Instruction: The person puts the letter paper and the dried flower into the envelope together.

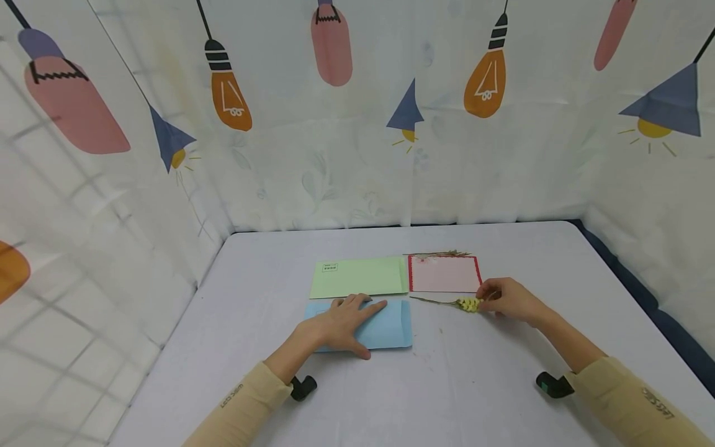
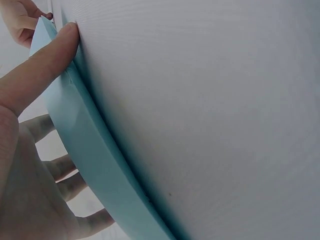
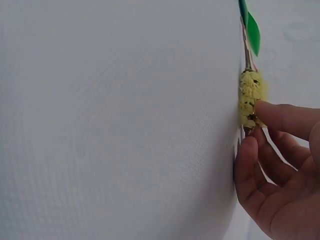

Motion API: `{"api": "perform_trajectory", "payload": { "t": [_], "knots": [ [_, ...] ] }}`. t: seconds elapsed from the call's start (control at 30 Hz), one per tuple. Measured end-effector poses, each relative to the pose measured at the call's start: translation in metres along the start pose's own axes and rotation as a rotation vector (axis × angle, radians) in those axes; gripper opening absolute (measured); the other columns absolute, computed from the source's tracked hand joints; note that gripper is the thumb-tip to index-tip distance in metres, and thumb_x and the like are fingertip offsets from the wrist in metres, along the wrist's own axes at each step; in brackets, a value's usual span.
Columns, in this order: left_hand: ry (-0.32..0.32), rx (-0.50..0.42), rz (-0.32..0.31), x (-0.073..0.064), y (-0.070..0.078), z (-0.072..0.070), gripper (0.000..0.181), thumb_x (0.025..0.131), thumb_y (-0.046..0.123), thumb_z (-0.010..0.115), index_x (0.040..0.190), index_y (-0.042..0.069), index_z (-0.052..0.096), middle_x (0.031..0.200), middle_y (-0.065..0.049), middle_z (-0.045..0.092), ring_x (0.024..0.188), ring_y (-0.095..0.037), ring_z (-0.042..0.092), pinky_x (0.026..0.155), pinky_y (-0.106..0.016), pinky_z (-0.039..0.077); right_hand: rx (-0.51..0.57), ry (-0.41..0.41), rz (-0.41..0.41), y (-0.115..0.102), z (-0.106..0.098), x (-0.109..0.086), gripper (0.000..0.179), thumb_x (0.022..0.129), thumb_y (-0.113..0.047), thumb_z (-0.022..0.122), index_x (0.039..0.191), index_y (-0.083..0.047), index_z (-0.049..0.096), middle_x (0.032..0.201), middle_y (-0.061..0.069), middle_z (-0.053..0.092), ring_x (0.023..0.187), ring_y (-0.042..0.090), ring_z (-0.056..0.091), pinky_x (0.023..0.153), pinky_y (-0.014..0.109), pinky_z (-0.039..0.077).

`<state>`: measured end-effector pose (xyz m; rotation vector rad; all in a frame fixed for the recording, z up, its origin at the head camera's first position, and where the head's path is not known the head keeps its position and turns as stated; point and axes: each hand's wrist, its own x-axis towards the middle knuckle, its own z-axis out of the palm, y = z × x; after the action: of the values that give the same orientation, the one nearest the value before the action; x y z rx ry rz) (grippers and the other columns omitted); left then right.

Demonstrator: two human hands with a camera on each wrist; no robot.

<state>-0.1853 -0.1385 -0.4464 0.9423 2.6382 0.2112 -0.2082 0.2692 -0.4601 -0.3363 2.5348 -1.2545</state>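
Note:
A blue envelope [image 1: 393, 329] lies on the table, and my left hand [image 1: 343, 326] rests on top of it with fingers spread. In the left wrist view the thumb [image 2: 55, 55] reaches over the envelope's long edge. My right hand [image 1: 511, 301] pinches a dried yellow flower [image 1: 468, 304] at its blossom end. Its thin stem points left, toward the gap between the envelopes. The right wrist view shows the thumb on the fluffy yellow head [image 3: 251, 92], with the index fingertip at its tip.
Behind the blue envelope lies a green envelope [image 1: 357, 278]. A pink card with a red border [image 1: 444, 276] is to its right, with a dried brown sprig [image 1: 447, 253] along its far edge. White cloth covers the table [image 1: 447, 385]; patterned curtains [image 1: 357, 155] hang around it.

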Motion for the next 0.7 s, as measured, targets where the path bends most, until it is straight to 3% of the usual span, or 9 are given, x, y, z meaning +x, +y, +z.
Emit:
{"api": "perform_trajectory", "payload": {
  "t": [0.4,0.7],
  "knots": [
    [-0.001,-0.01,0.002,-0.001,0.002,-0.002,0.105,0.081,0.053,0.085,0.165,0.026,0.027,0.159,-0.01,0.031,0.145,-0.032,0.031,0.112,-0.056,0.028,0.063,-0.043,0.0,0.002,-0.008,-0.002,0.024,0.094,-0.012,0.076,0.11,0.001,0.064,0.099,0.01,0.065,0.091,0.026,0.061,0.076,0.031,0.057],
    [-0.002,-0.011,0.002,-0.001,0.002,-0.003,0.105,0.081,0.053,0.085,0.165,0.026,0.026,0.159,-0.01,0.031,0.146,-0.031,0.03,0.113,-0.056,0.027,0.174,-0.091,-0.013,0.001,-0.016,-0.006,0.029,0.096,-0.015,0.075,0.115,0.004,0.064,0.104,0.014,0.065,0.095,0.026,0.063,0.082,0.031,0.057]
  ]
}}
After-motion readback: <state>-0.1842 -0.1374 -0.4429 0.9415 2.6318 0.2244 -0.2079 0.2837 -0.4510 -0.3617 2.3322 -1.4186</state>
